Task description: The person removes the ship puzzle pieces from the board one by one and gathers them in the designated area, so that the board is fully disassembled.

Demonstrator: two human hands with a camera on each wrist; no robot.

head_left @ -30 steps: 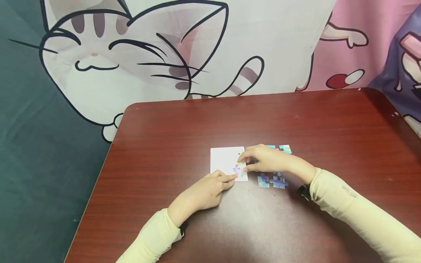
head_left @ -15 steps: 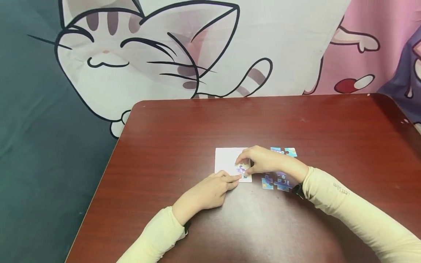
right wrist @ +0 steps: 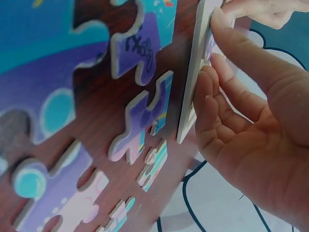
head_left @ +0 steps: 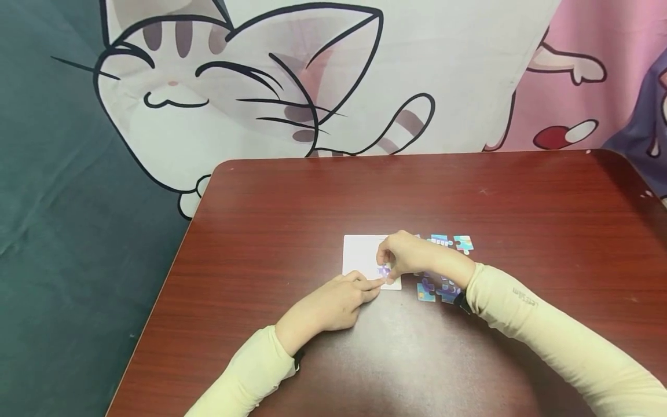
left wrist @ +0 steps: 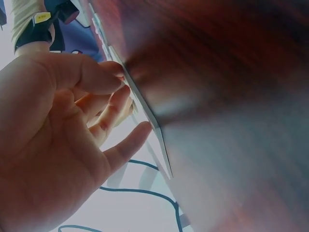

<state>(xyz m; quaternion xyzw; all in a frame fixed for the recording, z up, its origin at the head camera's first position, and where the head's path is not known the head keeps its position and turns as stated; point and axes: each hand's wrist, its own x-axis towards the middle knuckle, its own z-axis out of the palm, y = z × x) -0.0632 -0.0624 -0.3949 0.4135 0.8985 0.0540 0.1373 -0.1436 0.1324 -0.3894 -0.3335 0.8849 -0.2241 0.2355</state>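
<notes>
Here, on the dark red table (head_left: 292, 220), a white puzzle board (head_left: 361, 255) lies flat near the middle, both hands meeting at its near right corner. Right hand (head_left: 411, 255) sits over the board's right edge, fingers curled down, thumb and forefinger pinching a small purple puzzle piece (head_left: 384, 270) held against the board's surface at that corner. Right wrist view confirms it: fingertips (right wrist: 219, 29) press onto the board's top face, the board (right wrist: 193, 77) seen edge-on, and only a sliver of the piece shows under them. Left hand (head_left: 328, 304) rests on the table just short of the board, fingers loosely bent, with forefinger and thumb stretched out to the board's near edge beside the piece; it touches the edge but grasps nothing. Left wrist view shows the thumb (left wrist: 91, 79) and a fingertip against the thin white rim (left wrist: 145, 108). Loose puzzle pieces (head_left: 440, 286), blue and purple, lie scattered on the table just right of the board, partly under the right wrist; a few more (head_left: 452, 241) sit beyond the hand. Cream sleeves cover both forearms. A cloth with a cartoon cat (head_left: 219, 92) hangs behind the table.
</notes>
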